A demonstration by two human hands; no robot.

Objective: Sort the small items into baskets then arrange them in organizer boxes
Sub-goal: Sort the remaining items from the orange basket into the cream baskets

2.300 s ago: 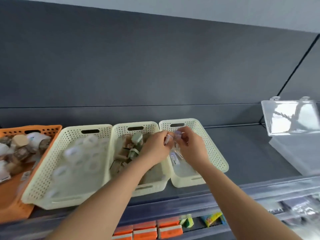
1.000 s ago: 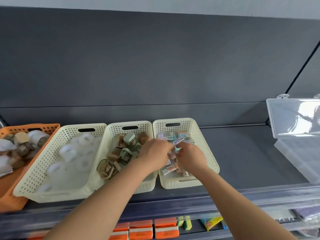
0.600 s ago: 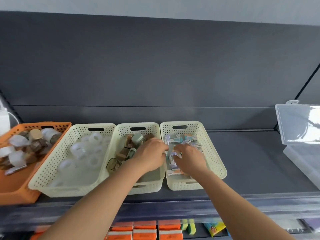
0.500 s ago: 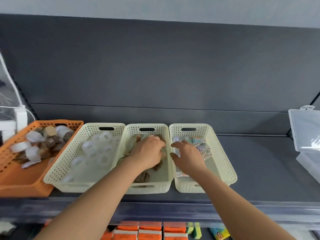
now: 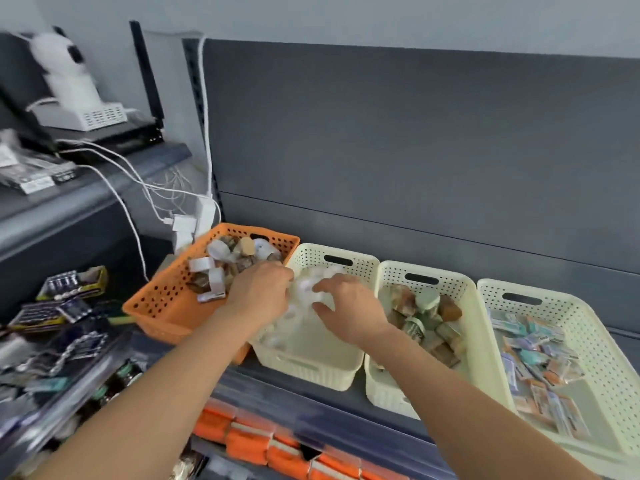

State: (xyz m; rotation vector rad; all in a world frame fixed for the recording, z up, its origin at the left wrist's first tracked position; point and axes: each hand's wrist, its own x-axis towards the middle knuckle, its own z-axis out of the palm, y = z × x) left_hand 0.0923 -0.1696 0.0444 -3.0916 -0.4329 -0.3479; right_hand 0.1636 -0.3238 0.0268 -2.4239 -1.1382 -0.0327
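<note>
Four baskets stand in a row on the dark shelf. The orange basket (image 5: 162, 303) holds mixed tape rolls. Beside it, a cream basket (image 5: 311, 370) holds white rolls (image 5: 301, 299). The middle cream basket (image 5: 460, 284) holds brown and green rolls, and the right cream basket (image 5: 588, 317) holds small flat packets. My left hand (image 5: 259, 294) hovers over the edge between the orange basket and the white-roll basket, its fingertips blurred among the white rolls. My right hand (image 5: 346, 306) reaches into the white-roll basket with fingers and thumb spread.
White cables and plugs (image 5: 187, 223) hang behind the orange basket. A white device (image 5: 69, 81) sits on the upper left shelf. Battery packs (image 5: 69, 289) lie at the left. Orange packs (image 5: 249, 441) fill the lower shelf below the shelf's front edge.
The view has swung left and the clear organizer box is out of sight. Both hands moved left, from the middle and packet baskets to the white-roll basket.
</note>
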